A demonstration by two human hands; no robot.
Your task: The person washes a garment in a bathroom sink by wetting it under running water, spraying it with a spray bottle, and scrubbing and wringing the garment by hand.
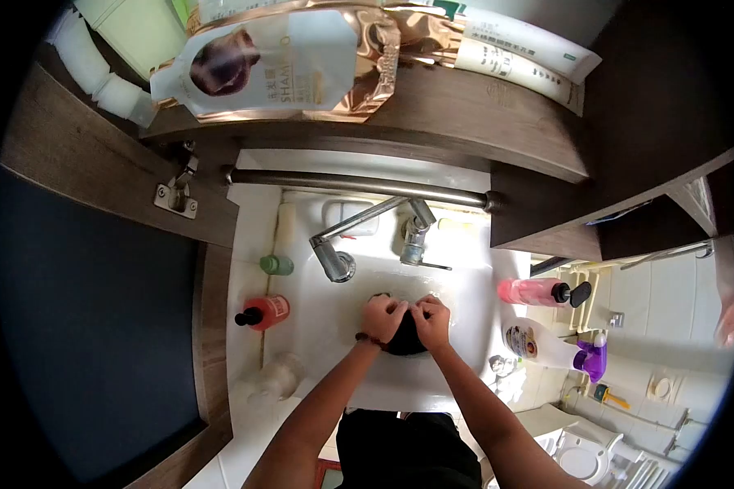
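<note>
Down in the white sink (326, 383), a dark, bunched-up cloth (406, 339) lies under and between my hands. My left hand (383, 318), with a dark bracelet at its wrist, is closed on the cloth's left side. Close beside it, my right hand (431, 320) grips the cloth on the right, the fingertips of both hands nearly meeting. What kind of cloth it is I cannot make out. Beyond my hands stands a chrome faucet (414, 240), its jointed spout (334, 262) swung to the left, away from the cloth.
A red pump bottle (267, 312) and a green-capped bottle (277, 265) stand left of the basin. Along the right are a pink pump bottle (534, 292) and a white spray bottle (534, 341). Overhead, a wooden shelf (481, 110) holds a shampoo pouch (273, 65); an open cabinet door (98, 318) fills the left.
</note>
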